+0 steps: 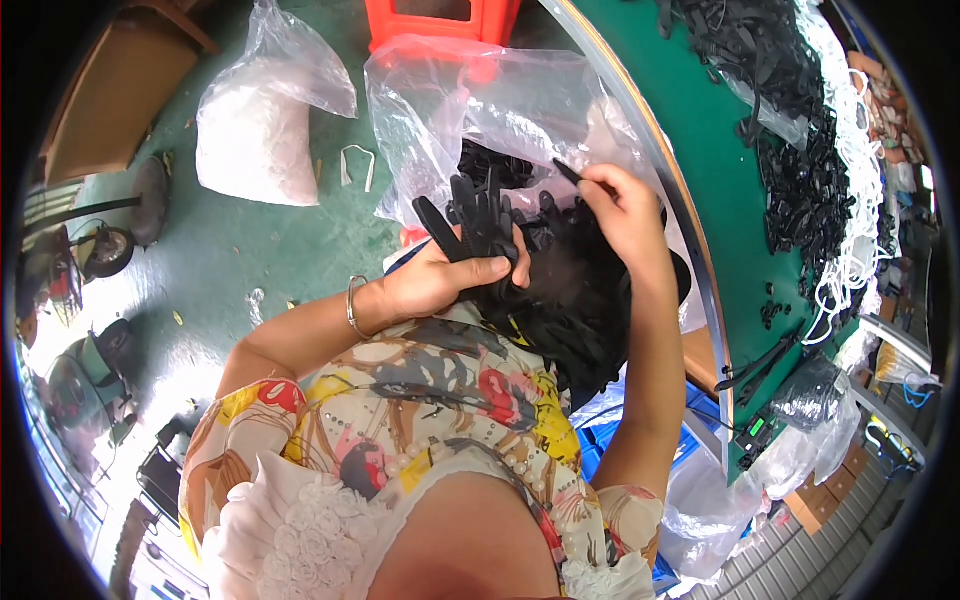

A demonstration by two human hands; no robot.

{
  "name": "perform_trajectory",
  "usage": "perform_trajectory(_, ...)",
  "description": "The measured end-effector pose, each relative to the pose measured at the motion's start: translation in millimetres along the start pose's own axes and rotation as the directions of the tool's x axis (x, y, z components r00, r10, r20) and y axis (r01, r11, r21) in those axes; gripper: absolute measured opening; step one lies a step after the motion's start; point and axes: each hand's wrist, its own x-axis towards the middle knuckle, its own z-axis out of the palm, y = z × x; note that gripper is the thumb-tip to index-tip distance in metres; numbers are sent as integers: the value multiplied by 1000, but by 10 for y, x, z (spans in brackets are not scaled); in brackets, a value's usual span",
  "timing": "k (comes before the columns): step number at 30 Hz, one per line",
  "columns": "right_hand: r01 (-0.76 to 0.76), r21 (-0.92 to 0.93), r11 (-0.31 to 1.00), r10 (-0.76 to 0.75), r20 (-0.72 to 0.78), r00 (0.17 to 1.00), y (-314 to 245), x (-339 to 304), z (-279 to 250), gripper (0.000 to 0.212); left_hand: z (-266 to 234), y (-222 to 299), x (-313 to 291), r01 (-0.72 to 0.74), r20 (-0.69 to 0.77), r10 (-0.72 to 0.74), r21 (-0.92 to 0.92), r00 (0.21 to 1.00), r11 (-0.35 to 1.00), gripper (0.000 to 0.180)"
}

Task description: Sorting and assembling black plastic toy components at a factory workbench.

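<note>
My left hand point(440, 278) grips a bundle of flat black plastic strips point(478, 222) that fan upward out of my fist. My right hand point(628, 215) pinches a single black strip point(572, 174) just above a heap of the same black parts point(575, 295) in my lap. The heap lies inside a large clear plastic bag point(480, 100) whose open mouth rises behind both hands. A metal bangle point(353, 306) circles my left wrist.
A green-topped table point(715, 170) runs along my right, with piles of black parts point(800, 190) and white cords point(860, 160) on it. A bag of white pieces point(258, 125) lies on the green floor to the left, a red stool point(440, 22) beyond it.
</note>
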Motion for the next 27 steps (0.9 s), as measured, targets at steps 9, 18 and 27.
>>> perform_trajectory(9, 228, -14, 974, -223, -274, 936, -626, -711, -129, 6, 31, -29, 13, 66, -140, -31, 253, 990, 965, 37)
perform_trajectory(18, 297, -22, 955, -292, -254, 922, -746, -927, 397, 12, 239, 67, 83, 61, -158, -18, 267, 987, 962, 23)
perform_trajectory(27, -64, -281, 958, -68, -435, 898, -307, -806, -33, 10, 254, -13, 93, 47, -339, 29, 211, 940, 976, 16)
